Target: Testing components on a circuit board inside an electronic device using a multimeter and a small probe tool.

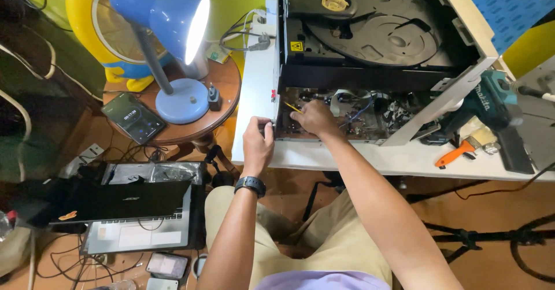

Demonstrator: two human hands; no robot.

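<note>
An opened disc player [370,41] lies on a white table [254,87], its black disc tray raised and its circuit board [358,113] exposed below. My right hand [315,118] reaches into the board area, fingers closed on a thin yellow tool [293,107]. My left hand [258,141], with a black watch at the wrist, grips a small dark part at the player's front left corner. What that part is cannot be made out.
A teal cordless drill [491,99] and an orange-handled knife [455,153] lie on the table's right. On a round wooden side table [222,93] stand a lit blue desk lamp [173,30] and a phone [133,116]. A laptop [133,209] and cables sit on the floor.
</note>
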